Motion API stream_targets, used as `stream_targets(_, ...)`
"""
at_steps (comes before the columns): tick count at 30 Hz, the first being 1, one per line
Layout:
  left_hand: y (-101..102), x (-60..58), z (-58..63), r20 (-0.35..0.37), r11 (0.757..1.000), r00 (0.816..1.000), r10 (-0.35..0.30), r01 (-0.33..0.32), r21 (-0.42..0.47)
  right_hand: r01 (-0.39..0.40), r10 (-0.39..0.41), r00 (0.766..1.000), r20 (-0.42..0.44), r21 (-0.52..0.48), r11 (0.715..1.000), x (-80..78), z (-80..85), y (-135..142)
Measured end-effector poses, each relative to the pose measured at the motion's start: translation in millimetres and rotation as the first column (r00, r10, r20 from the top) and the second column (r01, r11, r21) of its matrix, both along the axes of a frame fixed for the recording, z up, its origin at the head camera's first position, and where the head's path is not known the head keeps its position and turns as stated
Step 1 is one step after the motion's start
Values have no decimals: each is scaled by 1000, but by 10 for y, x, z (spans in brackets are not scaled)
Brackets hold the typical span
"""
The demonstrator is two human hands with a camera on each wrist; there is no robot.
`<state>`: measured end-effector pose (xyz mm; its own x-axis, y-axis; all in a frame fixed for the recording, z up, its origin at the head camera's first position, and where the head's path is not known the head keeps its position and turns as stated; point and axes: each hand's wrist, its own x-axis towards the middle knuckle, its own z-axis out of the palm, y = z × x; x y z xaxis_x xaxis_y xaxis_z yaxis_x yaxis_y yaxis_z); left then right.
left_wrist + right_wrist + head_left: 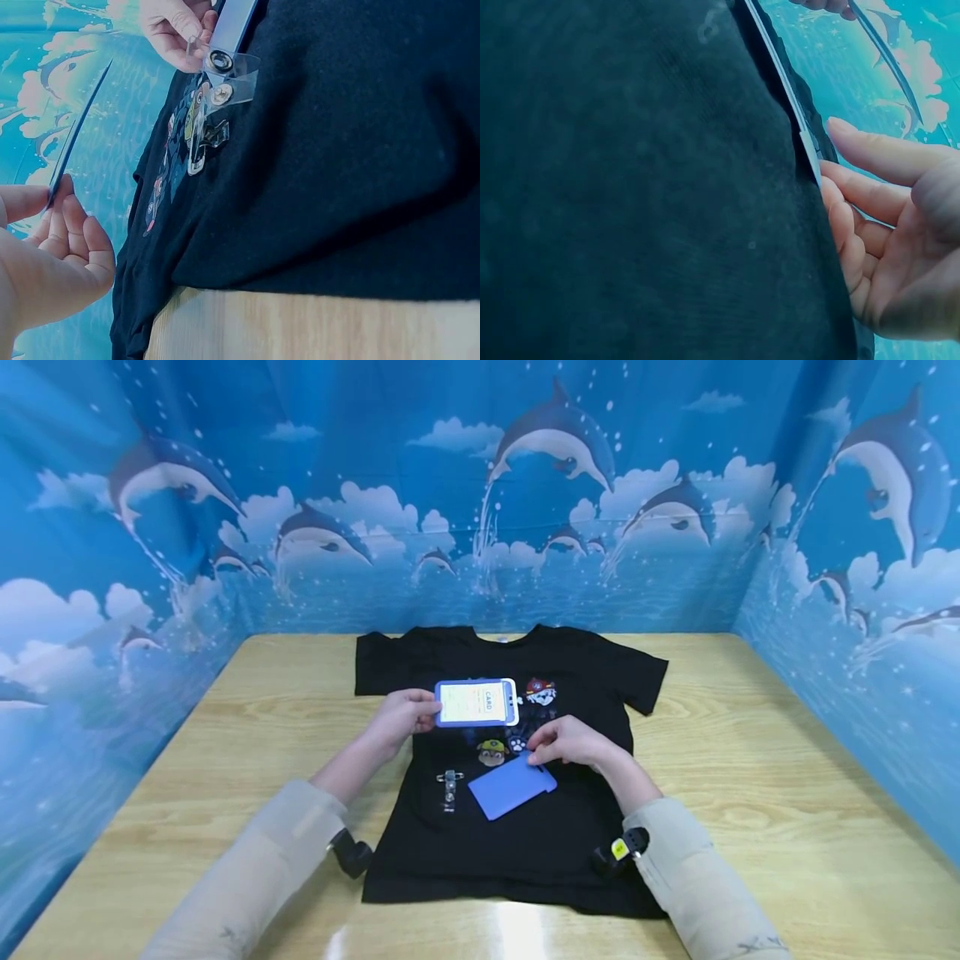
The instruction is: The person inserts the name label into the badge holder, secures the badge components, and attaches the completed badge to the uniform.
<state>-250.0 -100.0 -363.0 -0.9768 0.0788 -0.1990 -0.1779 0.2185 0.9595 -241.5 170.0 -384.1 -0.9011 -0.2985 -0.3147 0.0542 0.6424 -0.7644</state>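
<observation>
My left hand (405, 720) pinches the left end of a blue-framed badge holder (437, 703), held raised over a black T-shirt (480, 860). A pale card printed "CARD" (472, 702) shows in its window. My right hand (572, 742) is at the upper right corner of a plain blue badge-holder piece (512, 787) lying on the shirt. In the right wrist view its fingertips (829, 174) are right at that piece's edge, with the thumb apart from them. A clear strap clip with snaps and a safety pin (450, 791) lies left of the blue piece.
The shirt lies spread on a wood-grain table (750, 760), cartoon prints (492, 752) on its front. A blue dolphin-patterned curtain (420, 477) stands along the back and both sides. Cameras are strapped to both wrists.
</observation>
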Motion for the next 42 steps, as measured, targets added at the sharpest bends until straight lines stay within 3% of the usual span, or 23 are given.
stream_targets(6,-7,20,-21,2,1000,1000,2,-2,9,-58,58,998,-24,-23,998,7,-12,-25)
stream_targets(13,-11,18,-20,-1,1000,1000,13,-13,12,-105,106,992,-63,23,994,22,13,-85)
stream_targets(34,-44,23,9,-9,999,1000,18,-17,46,-102,100,994,-50,-21,995,65,77,-41)
stream_targets(42,-71,11,5,-18,997,1000,13,-11,71,-89,89,996,-21,4,996,50,91,7)
